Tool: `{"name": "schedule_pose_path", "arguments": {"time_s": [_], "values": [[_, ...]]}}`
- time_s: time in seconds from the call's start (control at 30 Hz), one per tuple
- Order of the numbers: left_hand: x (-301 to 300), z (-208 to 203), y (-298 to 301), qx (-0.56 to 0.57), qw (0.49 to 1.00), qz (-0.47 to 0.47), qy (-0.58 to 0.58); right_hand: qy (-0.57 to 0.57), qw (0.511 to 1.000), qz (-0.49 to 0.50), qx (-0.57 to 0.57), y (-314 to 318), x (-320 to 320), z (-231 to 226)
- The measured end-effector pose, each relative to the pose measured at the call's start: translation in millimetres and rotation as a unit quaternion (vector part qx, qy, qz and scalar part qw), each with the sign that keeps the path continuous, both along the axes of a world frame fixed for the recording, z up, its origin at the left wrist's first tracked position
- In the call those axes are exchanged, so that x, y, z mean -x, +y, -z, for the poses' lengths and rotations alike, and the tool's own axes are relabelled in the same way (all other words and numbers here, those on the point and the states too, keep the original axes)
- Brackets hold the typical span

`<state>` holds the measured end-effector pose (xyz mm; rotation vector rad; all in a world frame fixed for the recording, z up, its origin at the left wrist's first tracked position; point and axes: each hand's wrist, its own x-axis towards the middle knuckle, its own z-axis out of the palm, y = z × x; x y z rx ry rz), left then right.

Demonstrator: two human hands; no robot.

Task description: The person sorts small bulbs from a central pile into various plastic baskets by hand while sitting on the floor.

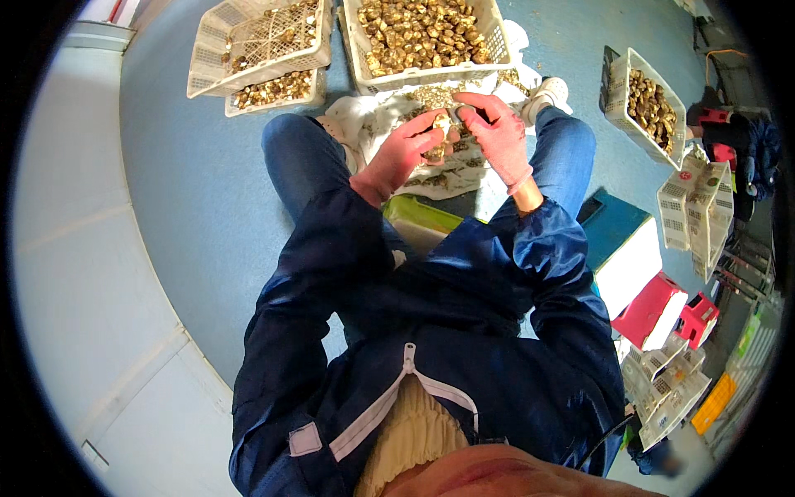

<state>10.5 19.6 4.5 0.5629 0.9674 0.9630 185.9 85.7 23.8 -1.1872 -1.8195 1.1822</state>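
Note:
Both my hands wear pinkish gloves and meet above a white cloth (364,116) spread between my feet. My left hand (397,157) grips a brown-and-pale mushroom (440,132) between thumb and fingers. Close beside it, my right hand (499,141) has its thumb and index finger bent toward each other around a small dark spot. Whether that is a tool or part of the glove I cannot make out. Small pale trimmings (439,96) lie on the cloth below. Just beyond stands a large white crate (431,77) full of brown mushrooms (422,33).
To the far left, a white basket (207,58) rests on another mushroom-filled crate (277,101). Another mushroom crate (617,95) stands far right. Nested white crates (696,199), a blue-and-white box (625,248) and a red stool (650,311) line the right. A green-edged box (422,214) sits between my legs.

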Motion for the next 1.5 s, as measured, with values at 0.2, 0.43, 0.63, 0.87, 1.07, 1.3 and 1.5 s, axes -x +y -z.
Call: {"name": "schedule_pose_path", "arguments": {"time_s": [0.2,0.43,0.63,0.87,1.07,1.3,1.5], "values": [[2.4,-3.7,-0.3,-0.019,0.999,0.004,0.039,-0.022,0.991,-0.124,-0.04,0.7,-6.6,-10.1],[0.6,-14.0,-1.3,-0.008,0.996,-0.02,0.089,-0.037,0.989,-0.123,-0.073,6.5,-4.0,-11.7],[2.4,-7.1,0.7,-0.033,0.989,-0.001,0.147,-0.055,0.989,-0.112,-0.076,12.9,-6.8,-8.0],[-1.5,-9.6,1.5,-0.077,0.973,-0.001,0.217,-0.074,0.988,-0.105,-0.084,13.4,-3.8,-8.3],[-4.5,4.0,-0.4,-0.122,0.96,-0.038,0.248,-0.108,0.989,-0.067,-0.079,18.4,-4.1,-5.7],[-1.0,13.6,1.1,-0.13,0.946,-0.032,0.295,-0.126,0.98,-0.104,-0.111,21.9,0.9,-0.1],[-2.1,14.4,0.3,-0.184,0.896,-0.04,0.401,-0.083,0.982,-0.153,-0.074,16.3,1.5,-5.8]]}}
